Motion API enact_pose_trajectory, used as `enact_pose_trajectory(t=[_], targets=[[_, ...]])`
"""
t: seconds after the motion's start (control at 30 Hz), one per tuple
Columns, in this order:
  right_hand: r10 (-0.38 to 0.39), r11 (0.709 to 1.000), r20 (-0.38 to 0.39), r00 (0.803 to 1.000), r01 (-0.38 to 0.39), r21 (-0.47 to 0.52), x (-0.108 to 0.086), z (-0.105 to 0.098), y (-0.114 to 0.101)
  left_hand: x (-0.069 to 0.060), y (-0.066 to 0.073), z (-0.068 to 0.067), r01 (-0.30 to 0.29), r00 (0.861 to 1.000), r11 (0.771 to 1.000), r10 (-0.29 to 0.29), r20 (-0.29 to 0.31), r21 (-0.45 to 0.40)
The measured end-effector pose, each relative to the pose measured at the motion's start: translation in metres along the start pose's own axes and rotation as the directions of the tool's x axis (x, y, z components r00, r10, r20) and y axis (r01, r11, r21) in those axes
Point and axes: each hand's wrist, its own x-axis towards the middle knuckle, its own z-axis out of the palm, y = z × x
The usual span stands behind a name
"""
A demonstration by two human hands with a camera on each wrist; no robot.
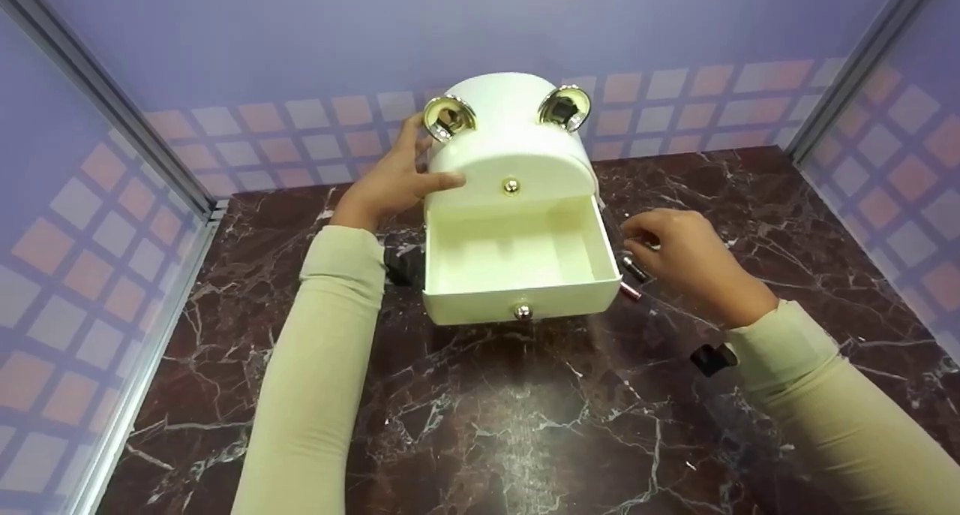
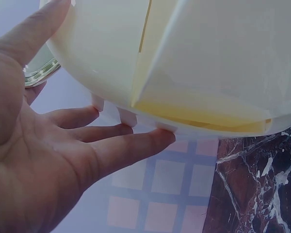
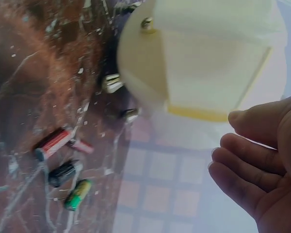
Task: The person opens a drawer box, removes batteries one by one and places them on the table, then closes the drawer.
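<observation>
A white rounded box (image 1: pixel 517 143) with two gold ear-like parts stands on the dark marbled table. Its lower drawer (image 1: pixel 523 302) is pulled out, with nothing visible inside; the upper drawer front is closed. My left hand (image 1: pixel 394 177) (image 2: pixel 63 141) rests against the box's left side, fingers extended and thumb on the upper front. Off the box's right side hangs my right hand (image 1: pixel 690 256) (image 3: pixel 262 162), empty, fingers slightly bent. Below it in the head view lie a black cylinder (image 1: pixel 634 269) and a pinkish-red one (image 1: pixel 630 290).
In the right wrist view, a red cylinder (image 3: pixel 54 144), a small pink one (image 3: pixel 81 146), a black one (image 3: pixel 65 173) and a green one (image 3: pixel 78 194) lie on the table. Panels with a checked pattern (image 1: pixel 664 124) bound the table's back and both sides.
</observation>
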Motion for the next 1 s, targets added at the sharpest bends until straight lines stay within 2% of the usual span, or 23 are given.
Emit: enact_pose_trajectory(t=[0.2, 0.47, 0.7, 0.87, 1.0], targets=[[-0.074, 0.997, -0.036, 0.997, 0.074, 0.002, 0.006, -0.007, -0.01, 0.003, 0.002, 0.003, 0.015, 1.0, 1.0, -0.015, 0.001, 0.019], [-0.136, 0.991, -0.033, 0.99, 0.136, -0.01, 0.013, -0.012, -0.025, 0.003, 0.005, 0.005, 0.028, 1.0, 1.0, -0.028, 0.002, 0.003], [-0.192, 0.981, 0.01, 0.981, 0.193, -0.015, 0.019, -0.017, -0.036, 0.006, 0.012, 0.005, 0.023, 1.0, 1.0, -0.023, 0.001, 0.005], [-0.243, 0.97, 0.063, 0.968, 0.244, -0.002, 0.024, -0.017, -0.045, -0.001, 0.021, 0.005, 0.046, 0.999, 0.999, -0.046, 0.004, 0.011], [-0.255, 0.967, 0.115, 0.96, 0.253, 0.033, 0.027, -0.017, -0.052, -0.008, 0.028, 0.006, 0.056, 0.998, 0.998, -0.056, 0.009, -0.006]])
